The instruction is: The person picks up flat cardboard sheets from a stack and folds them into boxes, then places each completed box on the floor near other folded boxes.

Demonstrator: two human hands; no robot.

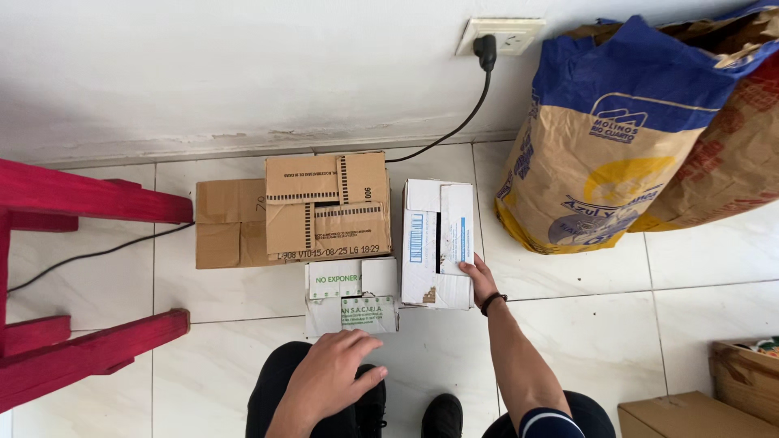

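4 cardboard boxes sit in a cluster on the white tiled floor (568, 324), against the base of the white wall (203, 73).

Right hand (479, 280): fingers extended and resting on the right edge of the white rectangular cardboard box with blue print (428, 239). The fingers lie flat against the box; nothing is clamped between them. The box lies immediately left of and ahead of this hand, with its long axis running away from the person toward the wall.

Left hand (329, 377): fingers spread loosely apart, holding nothing, positioned over the person's dark-clad knee. The small white cardboard box with green print (350, 296) lies just ahead of its fingertips, not touching.

The right hand is the only hand in contact with the blue-printed box.

Ahead of the left hand, beyond the green-printed box, stands a brown corrugated cardboard box with open flaps (324, 203), touching a second plain brown box (223, 223) on its left. Well to the right of the right hand leans a large blue and tan paper sack (600, 162). A black power cable (462, 122) runs to a wall socket (499, 34).
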